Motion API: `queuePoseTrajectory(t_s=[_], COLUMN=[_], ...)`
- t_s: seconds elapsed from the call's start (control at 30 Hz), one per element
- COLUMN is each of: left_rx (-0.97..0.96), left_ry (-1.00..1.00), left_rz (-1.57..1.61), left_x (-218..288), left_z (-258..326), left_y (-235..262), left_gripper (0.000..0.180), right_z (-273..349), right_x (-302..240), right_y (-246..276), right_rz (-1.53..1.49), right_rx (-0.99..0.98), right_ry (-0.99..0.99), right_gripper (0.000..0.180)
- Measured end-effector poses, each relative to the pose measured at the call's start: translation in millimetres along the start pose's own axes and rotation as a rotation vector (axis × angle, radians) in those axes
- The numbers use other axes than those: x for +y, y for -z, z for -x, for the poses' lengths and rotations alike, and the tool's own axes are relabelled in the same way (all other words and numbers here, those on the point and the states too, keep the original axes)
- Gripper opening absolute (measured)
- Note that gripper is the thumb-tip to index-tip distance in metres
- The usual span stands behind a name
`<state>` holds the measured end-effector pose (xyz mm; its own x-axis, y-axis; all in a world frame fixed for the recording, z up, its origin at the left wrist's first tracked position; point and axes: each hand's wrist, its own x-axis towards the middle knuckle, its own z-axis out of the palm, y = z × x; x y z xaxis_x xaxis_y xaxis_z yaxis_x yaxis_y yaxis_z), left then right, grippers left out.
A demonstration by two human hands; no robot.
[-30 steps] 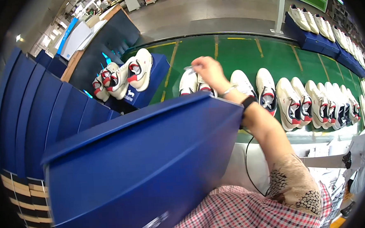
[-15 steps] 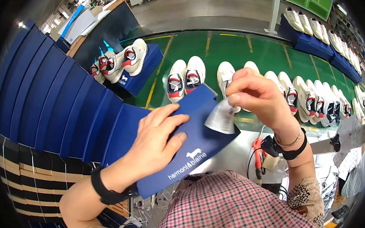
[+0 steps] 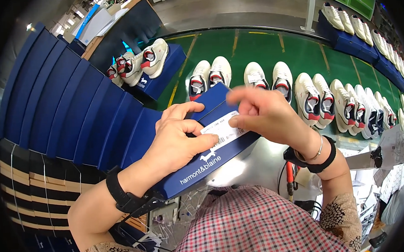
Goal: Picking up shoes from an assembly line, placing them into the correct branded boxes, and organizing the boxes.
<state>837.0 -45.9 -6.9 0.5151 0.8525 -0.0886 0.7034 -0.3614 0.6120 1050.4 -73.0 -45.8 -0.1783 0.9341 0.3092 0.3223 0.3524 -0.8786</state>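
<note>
A dark blue shoe box (image 3: pixel 191 174) with a white dog emblem lies slanted in front of me. On its upper face is a white printed label (image 3: pixel 225 127), lying nearly flat. My left hand (image 3: pixel 177 135) is bent over the box, with its thumb across the label's left end and the index finger close beside it, closed on that end. The thumb of my right hand (image 3: pixel 267 115) touches the label's right end. The right index finger is raised apart from the thumb and smeared by motion, and the other right fingers curl in.
Blue boxes (image 3: pixel 68 101) stand in a long row at left, above strapped black and tan stacks (image 3: pixel 36 189). White sneakers (image 3: pixel 317 99) line the green surface (image 3: pixel 234 46) beyond. More shoes sit on boxes (image 3: pixel 163 75). A red-handled tool (image 3: pixel 290 174) is beside my right wrist.
The label has gone from hanging curled in my right hand to lying on the box. My left hand has shifted right onto its end, and my right hand has come lower and left.
</note>
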Motion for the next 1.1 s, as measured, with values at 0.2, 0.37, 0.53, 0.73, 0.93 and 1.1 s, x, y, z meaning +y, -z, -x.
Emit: queuePoseTrajectory(t_s=[0.2,0.37,0.53,0.73,0.93,1.1], left_rx=[-0.008,-0.040,-0.021,0.015,-0.008,0.015], left_ry=[-0.035,-0.023,-0.008,-0.078,-0.061,-0.278], left_rz=[-0.079,-0.076,-0.075,-0.126,-0.100,-0.298], left_x=[0.1,2.9,4.8,8.6,7.9,-3.3], left_z=[-1.4,-1.4,-2.0,-1.8,-7.3,-11.8], left_y=[-2.4,-4.1,-8.8,-17.0,-7.4,-18.6], left_gripper=[0.024,0.023,0.023,0.028,0.044,0.107], right_z=[-11.1,-9.8,-7.7,-1.1,4.1,2.5], right_x=[1.9,-1.6,3.0,7.0,15.4,2.2], right_y=[4.9,7.6,12.1,15.6,12.1,-12.4], right_rz=[0.030,0.020,-0.034,0.033,0.451,0.570], right_rx=[-0.059,-0.089,-0.095,-0.074,0.252,0.146], right_ry=[-0.074,-0.164,-0.163,-0.118,0.392,0.452], right_gripper=[0.033,0.031,0.029,0.031,0.041,0.048])
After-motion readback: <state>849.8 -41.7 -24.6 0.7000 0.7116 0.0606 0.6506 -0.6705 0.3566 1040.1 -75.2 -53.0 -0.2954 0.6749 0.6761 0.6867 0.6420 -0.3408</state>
